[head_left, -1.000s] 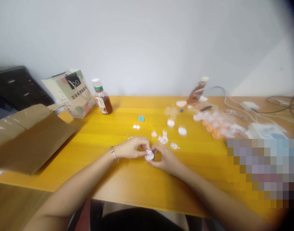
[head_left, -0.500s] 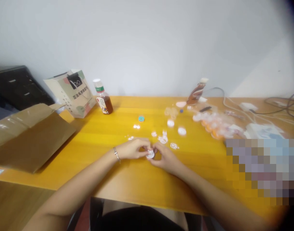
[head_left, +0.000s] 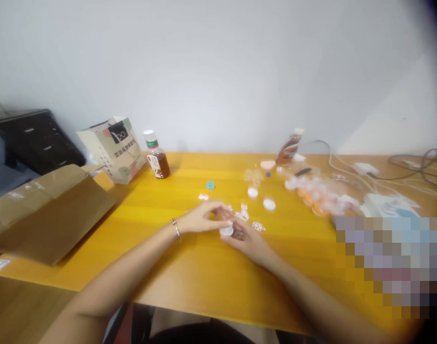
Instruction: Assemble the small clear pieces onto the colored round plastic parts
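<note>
Fingers of my left hand (head_left: 204,220) and right hand (head_left: 247,239) meet at the frame's centre, pinched together on a small white round piece (head_left: 226,231) just above the yellow table (head_left: 189,267). More white pieces (head_left: 244,213) lie just beyond my fingertips. Further up the frame a teal ring (head_left: 210,185) lies alone; upper left stand a tea bottle (head_left: 156,161) and paper bag (head_left: 112,148), with a cardboard box (head_left: 46,210) at left.

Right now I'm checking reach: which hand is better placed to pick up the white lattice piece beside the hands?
Probably right: the right hand lies nearest the white lattice piece; the left hand sits farther away.
</note>
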Available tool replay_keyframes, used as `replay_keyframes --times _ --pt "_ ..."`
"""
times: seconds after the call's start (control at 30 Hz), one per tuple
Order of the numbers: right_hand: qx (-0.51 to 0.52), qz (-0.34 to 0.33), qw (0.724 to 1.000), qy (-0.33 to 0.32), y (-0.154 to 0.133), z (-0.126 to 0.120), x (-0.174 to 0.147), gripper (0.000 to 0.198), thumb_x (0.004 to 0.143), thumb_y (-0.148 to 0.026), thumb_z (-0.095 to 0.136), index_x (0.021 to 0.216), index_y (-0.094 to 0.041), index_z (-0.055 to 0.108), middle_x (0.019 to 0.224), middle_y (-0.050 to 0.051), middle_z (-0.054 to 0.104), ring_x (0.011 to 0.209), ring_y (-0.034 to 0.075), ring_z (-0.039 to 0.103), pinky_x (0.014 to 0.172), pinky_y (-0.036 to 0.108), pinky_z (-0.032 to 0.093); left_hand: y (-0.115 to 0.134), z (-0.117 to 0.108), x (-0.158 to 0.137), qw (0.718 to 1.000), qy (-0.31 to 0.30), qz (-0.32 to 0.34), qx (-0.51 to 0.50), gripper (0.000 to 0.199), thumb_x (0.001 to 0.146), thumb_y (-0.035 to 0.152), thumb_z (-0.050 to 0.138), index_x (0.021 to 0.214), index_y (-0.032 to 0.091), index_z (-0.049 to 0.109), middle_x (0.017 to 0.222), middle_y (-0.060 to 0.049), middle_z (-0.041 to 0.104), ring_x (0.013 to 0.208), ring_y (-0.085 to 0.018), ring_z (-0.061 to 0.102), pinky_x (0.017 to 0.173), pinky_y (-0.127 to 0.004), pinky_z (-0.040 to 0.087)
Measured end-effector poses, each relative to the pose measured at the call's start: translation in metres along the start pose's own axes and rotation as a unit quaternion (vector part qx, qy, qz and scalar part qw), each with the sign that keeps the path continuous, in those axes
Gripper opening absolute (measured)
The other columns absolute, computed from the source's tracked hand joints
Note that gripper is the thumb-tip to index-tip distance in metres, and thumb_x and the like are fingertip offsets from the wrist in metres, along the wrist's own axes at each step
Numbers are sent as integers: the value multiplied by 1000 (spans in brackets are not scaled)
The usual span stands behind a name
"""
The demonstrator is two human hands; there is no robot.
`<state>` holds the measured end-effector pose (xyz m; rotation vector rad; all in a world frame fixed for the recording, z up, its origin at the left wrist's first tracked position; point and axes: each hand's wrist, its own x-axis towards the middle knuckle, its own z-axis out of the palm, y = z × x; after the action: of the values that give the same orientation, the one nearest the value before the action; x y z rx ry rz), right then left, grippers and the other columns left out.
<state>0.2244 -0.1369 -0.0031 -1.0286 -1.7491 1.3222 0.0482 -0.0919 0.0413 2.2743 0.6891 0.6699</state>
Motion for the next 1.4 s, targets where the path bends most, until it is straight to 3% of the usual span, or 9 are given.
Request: replay_keyframes --times 0.1,0.27,0.47,0.63,0.77,0.9,1.0,1.17,1.4 --pt "42 32 998 -20 -3 -1 0 28 69 -34 62 88 -19 47 75 -2 54 65 11 53 63 26 43 -10 -8 37 995 35 3 96 37 82 36 46 116 20 45 109 -8 53 98 -16 50 82 -28 41" --pt "24 33 998 -45 -5 -4 -3 26 67 -31 64 86 -19 51 72 -3 54 63 10 51 60 24 43 -34 12 127 951 -10 0 308 45 81 26 47 125 20 38 127 -13 39 116 -29 35 93 -45 31" --pt "42 27 997 -59 -3 -4 -4 27 65 -27 65 87 -20 51 73 -3 54 64 10 50 59 23 43 -47 40 176 935 -11 -46 353 43 79 15 47 121 19 41 137 -13 28 125 -30 23 97 -50 24" --pt "59 51 996 -52 -1 2 -4 28 64 -27 67 87 -19 53 74 -2 56 64 10 52 61 25 45 -47 33 160 947 8 -41 319 25 81 18 45 105 17 53 109 -12 56 108 -24 47 91 -39 34" --pt "95 71 992 -37 -4 3 -4 32 63 -29 68 89 -18 55 78 0 60 69 12 56 69 30 47 -39 20 134 956 64 -35 283 25 81 25 48 104 16 52 105 -9 58 100 -20 53 88 -33 38" --pt "123 65 990 6 -8 1 -2 35 63 -33 68 93 -19 57 88 3 63 82 17 59 83 37 45 -17 -2 80 969 223 -15 109 30 80 32 51 104 15 49 101 -8 59 93 -16 55 81 -27 43" --pt "117 57 991 32 -8 0 1 38 63 -34 67 97 -20 57 90 3 64 84 18 59 87 39 43 1 -10 27 966 255 -32 -4 30 79 33 53 103 15 50 97 -7 59 85 -14 57 78 -27 46" --pt "88 46 995 23 -7 0 2 32 65 -34 66 93 -20 60 79 0 63 74 16 58 76 33 46 11 6 -23 971 232 -55 -14 29 77 31 57 102 17 53 94 -6 58 85 -14 56 80 -29 45" --pt "90 54 994 10 -12 1 0 22 67 -33 63 84 -20 61 63 -4 53 56 9 48 55 22 40 9 21 -25 987 155 -38 -1 27 79 28 54 104 18 55 96 -6 58 86 -14 55 80 -29 44"
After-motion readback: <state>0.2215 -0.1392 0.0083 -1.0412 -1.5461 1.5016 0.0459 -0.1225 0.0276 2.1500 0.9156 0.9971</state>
